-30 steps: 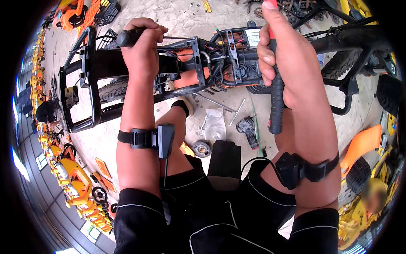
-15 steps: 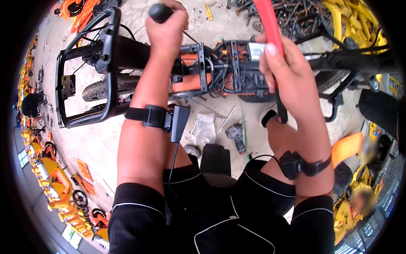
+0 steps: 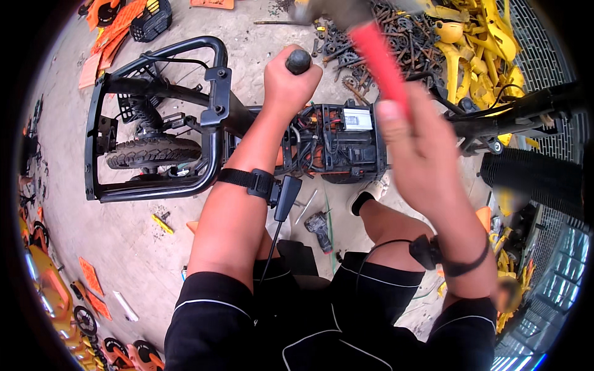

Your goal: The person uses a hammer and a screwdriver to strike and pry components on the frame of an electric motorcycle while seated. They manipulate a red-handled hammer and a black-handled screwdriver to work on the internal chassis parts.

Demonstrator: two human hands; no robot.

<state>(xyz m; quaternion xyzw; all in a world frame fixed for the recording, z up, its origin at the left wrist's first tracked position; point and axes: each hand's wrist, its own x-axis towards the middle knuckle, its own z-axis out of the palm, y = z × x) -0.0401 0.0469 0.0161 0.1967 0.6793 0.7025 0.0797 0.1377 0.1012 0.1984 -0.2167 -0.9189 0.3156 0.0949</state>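
Observation:
My left hand (image 3: 286, 86) is closed round a black-handled screwdriver, its rounded handle end (image 3: 298, 61) pointing up at me. The fist hides its shaft and tip. Below that fist lies the open chassis (image 3: 322, 145) of a small vehicle, with wiring and orange parts inside. My right hand (image 3: 411, 139), blurred, grips a hammer by its red handle (image 3: 378, 59). The hammer's grey head (image 3: 337, 11) is smeared by motion at the top edge, raised above and to the right of the screwdriver. A white-labelled box (image 3: 357, 119) sits in the chassis between the hands.
A black tubular frame (image 3: 154, 193) with a tyre (image 3: 151, 153) stands at the left. Rusty metal parts (image 3: 405, 52) and yellow panels (image 3: 461, 62) are heaped at the far right. A cordless drill (image 3: 318, 231) lies on the floor near my legs, beside a metal rod (image 3: 306, 207).
My view has shifted. The hammer has swung so its head now shows at the top. My left hand stays on the screwdriver, farther right in view, with the handle end facing me more squarely.

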